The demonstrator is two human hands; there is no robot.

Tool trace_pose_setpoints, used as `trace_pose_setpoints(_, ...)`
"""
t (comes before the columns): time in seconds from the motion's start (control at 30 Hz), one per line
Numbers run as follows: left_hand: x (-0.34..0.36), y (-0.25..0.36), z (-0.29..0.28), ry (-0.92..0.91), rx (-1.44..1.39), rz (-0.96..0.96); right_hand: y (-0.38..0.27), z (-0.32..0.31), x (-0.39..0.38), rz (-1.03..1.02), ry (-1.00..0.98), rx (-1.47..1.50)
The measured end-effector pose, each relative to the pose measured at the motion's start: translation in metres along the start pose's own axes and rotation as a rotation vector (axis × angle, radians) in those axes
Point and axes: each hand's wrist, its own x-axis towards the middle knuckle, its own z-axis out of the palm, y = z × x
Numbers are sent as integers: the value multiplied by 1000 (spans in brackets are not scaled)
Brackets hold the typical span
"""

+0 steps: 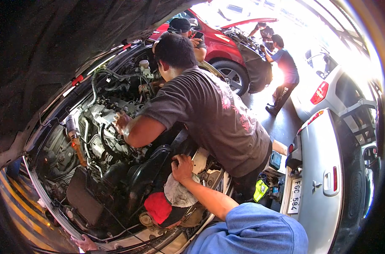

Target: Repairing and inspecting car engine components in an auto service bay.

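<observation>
Co-worker leans over the engine; you seem to be bracing and watching, so the next move calls for clearance from those arms. Engine, in the open bay ahead: dull grey metal, dark hoses. Right hand half-curled beside grey rag, left at the rim; can't tell whether either grips.

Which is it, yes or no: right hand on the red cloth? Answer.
No: the right hand is by the grey cloth, apart from the red cloth.
</observation>
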Motion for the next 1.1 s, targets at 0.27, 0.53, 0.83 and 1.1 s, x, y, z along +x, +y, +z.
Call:
trace_pose_setpoints(0.27, 3, 5, -2, -4, 31, -12, 0, 0, 0, 14, -14, 3)
trace_pose_setpoints(0.53, 7, -1, 0, -34, 73, -61, -2, -2, 0, 49, -48, 5)
trace_pose_setpoints(0.83, 19, -24, 13, 243, -110, 247, -3, -4, 1, 24, -42, -4)
trace_pose_setpoints(1.1, -7, -24, 2, 197, -151, 214, -1, -2, 1, 9, -22, 27)
